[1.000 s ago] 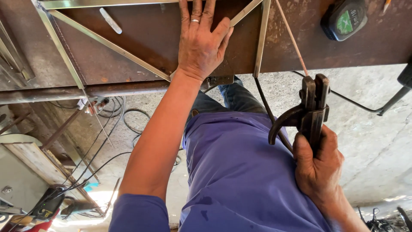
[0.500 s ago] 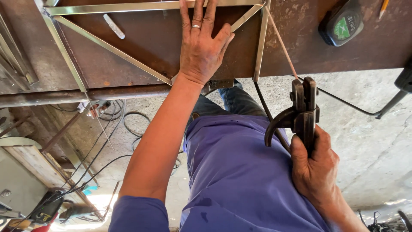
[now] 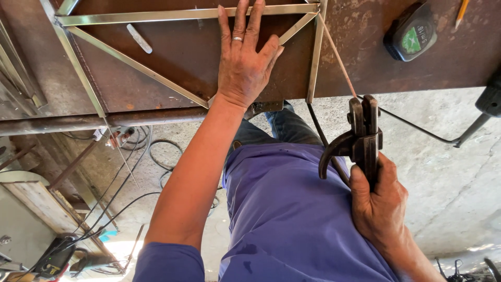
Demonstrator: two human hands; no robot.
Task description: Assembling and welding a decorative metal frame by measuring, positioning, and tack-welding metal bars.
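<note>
Presently the left hand (image 3: 245, 62) lies flat, fingers spread wide, palm down on the thin silver steel-bar frame (image 3: 156, 14) resting on the rusty brown steel table (image 3: 365, 57). At four o'clock from it, the right hand (image 3: 378, 201) is wrapped tight around the dark metal electrode holder (image 3: 360, 136), whose thin welding rod (image 3: 338, 57) slants toward eleven o'clock to the frame's corner; a black tape measure (image 3: 410, 32) lies at one o'clock of the holder
</note>
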